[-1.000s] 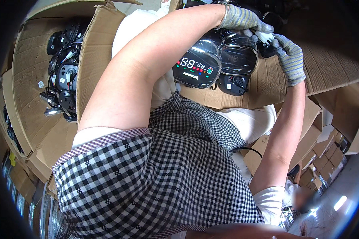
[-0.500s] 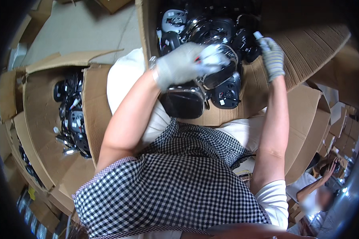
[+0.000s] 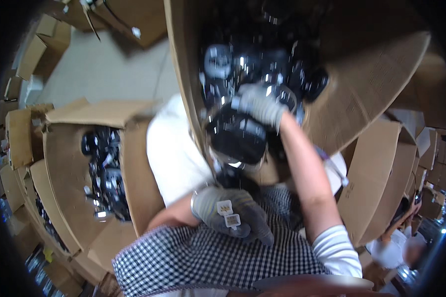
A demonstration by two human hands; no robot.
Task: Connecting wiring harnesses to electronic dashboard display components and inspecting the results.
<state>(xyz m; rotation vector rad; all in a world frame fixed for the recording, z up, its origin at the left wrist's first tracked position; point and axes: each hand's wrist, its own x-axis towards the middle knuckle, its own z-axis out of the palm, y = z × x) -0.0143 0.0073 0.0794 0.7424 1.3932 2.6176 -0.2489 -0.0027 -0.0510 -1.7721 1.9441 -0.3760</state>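
My right hand [image 3: 262, 106], in a striped grey glove, is blurred at the upper edge of a glossy black rounded part [image 3: 237, 136] that looks like a mirror. Its fingers are closed against that edge, and the fingertips are partly hidden. Beneath the black part a bright rim shows. Close to my checked apron is my gloved left hand [image 3: 233, 215], fingers pointing down to the right. Two small white square pieces [image 3: 228, 214] with dark marks lie against this glove; whether the fingers grip them cannot be made out.
In front of me a large cardboard box [image 3: 176, 64] holds many black parts [image 3: 272, 54], its broad flap [image 3: 366, 89] folded out right. Another box [image 3: 64, 163] with black parts stands left. A cable [image 3: 327, 158] hangs beside my right forearm. A person [image 3: 394, 247] works at far right.
My left hand has come down from the black parts to my apron. My right hand has moved left from the flap onto the rounded black part. The whole view has shifted.
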